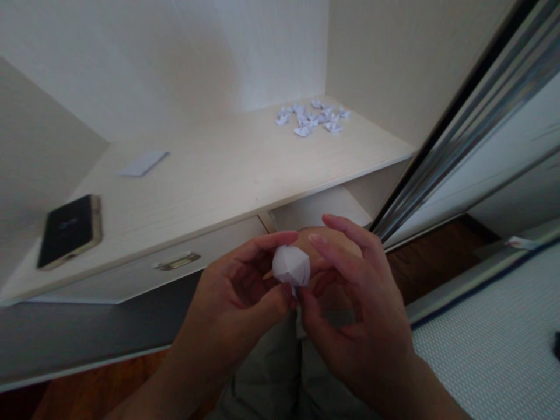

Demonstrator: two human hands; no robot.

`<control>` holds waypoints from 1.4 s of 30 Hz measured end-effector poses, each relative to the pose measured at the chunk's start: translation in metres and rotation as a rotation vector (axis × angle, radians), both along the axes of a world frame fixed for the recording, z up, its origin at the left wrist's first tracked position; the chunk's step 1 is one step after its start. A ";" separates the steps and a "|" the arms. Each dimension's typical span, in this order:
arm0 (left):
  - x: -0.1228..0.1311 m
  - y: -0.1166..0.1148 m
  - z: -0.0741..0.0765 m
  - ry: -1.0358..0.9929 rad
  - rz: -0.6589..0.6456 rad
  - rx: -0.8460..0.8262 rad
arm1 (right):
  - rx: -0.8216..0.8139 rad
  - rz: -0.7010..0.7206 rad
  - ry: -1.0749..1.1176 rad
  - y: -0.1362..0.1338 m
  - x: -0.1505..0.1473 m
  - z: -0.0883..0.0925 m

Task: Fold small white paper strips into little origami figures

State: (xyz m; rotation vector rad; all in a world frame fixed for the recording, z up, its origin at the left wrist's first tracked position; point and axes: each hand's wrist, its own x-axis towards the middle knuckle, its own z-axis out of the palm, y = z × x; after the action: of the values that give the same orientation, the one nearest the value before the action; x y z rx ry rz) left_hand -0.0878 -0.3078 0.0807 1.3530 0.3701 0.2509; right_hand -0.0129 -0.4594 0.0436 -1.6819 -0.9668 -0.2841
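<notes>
Between my hands, above my lap, is a small folded piece of white paper, rounded and faceted with a crease down its face. My left hand grips it from the left, thumb on its lower edge and fingers curled behind. At the lower right edge of the paper, the thumb of my right hand presses close to the left thumb. The right index and middle fingers are raised and apart from the paper. Whatever the fingers do behind the paper is hidden.
Several small folded paper boats lie at the back right of the white shelf. A flat folded paper and a phone rest on its left. Below are a drawer handle and an open compartment. A metal-edged door frame stands at right.
</notes>
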 end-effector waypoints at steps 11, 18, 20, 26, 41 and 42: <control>0.009 -0.002 -0.004 0.021 -0.008 0.002 | -0.052 -0.023 -0.084 -0.001 0.003 -0.009; 0.013 0.000 -0.008 0.046 -0.067 -0.006 | -0.048 0.020 0.022 -0.004 0.009 -0.007; 0.014 0.000 -0.007 0.070 -0.062 0.027 | -0.041 0.038 0.041 -0.004 0.010 -0.007; 0.015 -0.002 -0.005 0.098 -0.039 0.105 | 0.015 0.091 0.150 -0.004 0.009 -0.011; 0.015 0.004 -0.008 0.081 -0.162 0.124 | 0.109 0.121 0.349 -0.002 0.009 -0.020; 0.015 0.004 -0.007 0.074 -0.180 0.121 | 0.128 0.141 0.387 -0.002 0.009 -0.021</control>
State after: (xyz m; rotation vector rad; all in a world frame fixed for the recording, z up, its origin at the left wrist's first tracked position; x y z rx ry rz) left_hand -0.0733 -0.3040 0.0734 1.5080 0.2966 0.0743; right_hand -0.0039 -0.4616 0.0229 -1.4735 -0.7537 0.0727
